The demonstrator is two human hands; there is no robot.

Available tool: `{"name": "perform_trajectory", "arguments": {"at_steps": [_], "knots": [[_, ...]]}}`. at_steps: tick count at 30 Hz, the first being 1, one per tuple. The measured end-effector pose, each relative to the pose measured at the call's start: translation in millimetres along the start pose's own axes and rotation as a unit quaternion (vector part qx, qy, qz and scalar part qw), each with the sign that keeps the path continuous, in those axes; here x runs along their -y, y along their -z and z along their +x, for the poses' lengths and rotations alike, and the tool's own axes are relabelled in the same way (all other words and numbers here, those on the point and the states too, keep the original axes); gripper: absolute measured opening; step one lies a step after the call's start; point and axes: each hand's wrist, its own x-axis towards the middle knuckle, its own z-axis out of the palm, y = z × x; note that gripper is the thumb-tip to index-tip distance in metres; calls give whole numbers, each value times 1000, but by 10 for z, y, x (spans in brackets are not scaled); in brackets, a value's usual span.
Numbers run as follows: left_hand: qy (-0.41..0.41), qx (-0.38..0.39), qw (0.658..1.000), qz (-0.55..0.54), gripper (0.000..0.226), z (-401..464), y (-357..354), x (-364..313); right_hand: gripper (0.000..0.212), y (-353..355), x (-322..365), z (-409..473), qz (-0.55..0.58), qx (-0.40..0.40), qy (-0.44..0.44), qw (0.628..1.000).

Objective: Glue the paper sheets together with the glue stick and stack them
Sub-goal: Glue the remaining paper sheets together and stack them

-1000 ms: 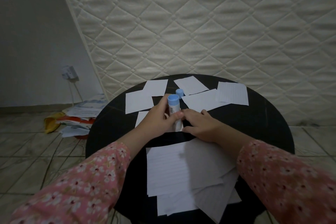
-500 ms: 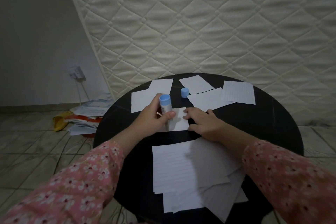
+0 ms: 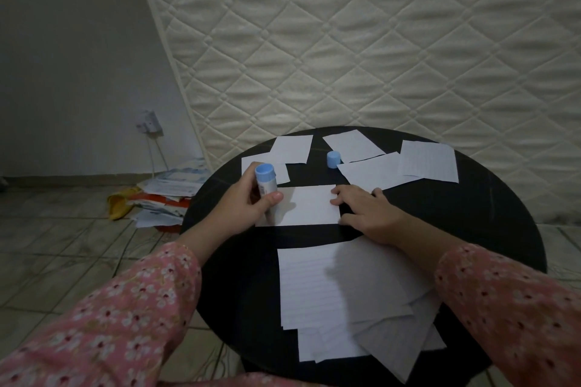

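Observation:
My left hand (image 3: pixel 245 207) grips a glue stick (image 3: pixel 266 187) with a blue end, held upright with its lower tip on the left edge of a small white sheet (image 3: pixel 309 206). My right hand (image 3: pixel 364 210) lies flat, fingers spread, pressing that sheet's right edge onto the round black table (image 3: pixel 456 217). The stick's blue cap (image 3: pixel 333 159) stands alone behind the sheet. Several loose small sheets (image 3: pixel 374 170) lie at the table's far side. A messy stack of lined sheets (image 3: pixel 339 298) lies near me.
A quilted mattress (image 3: pixel 345 41) leans against the wall right behind the table. On the tiled floor to the left lies a pile of papers and folders (image 3: pixel 166 195), below a wall socket with a cable (image 3: pixel 149 126).
My left hand slid the glue stick leftwards, from the sheet's middle to its left edge, uncovering most of the sheet. My right hand stays on the sheet's right edge. The view shifted left.

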Motion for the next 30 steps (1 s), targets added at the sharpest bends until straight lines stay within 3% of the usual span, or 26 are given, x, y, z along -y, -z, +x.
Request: {"name": "perform_trajectory", "arguments": {"at_steps": [10, 12, 13, 16, 19, 24, 30], "knots": [[10, -26, 1000, -2, 57, 3, 77, 164, 37, 29, 51, -13, 7, 8, -13, 1000], [16, -66, 994, -79, 47, 8, 69, 219, 36, 29, 56, -24, 12, 4, -14, 1000], [33, -112, 980, -161, 39, 13, 75, 212, 36, 28, 58, -25, 12, 0, -12, 1000], [93, -243, 888, -380, 36, 136, 101, 126, 34, 15, 41, -39, 11, -11, -4, 1000], [129, -301, 855, -401, 36, 292, 72, 45, 34, 26, 46, -48, 14, -3, -7, 1000], [128, -240, 908, -318, 31, 509, -153, -124, 37, 78, 77, -79, 11, 18, -8, 1000], [138, -98, 971, -170, 68, 755, -434, -475, 30, 107, 113, -87, 6, 22, -18, 1000]]}}
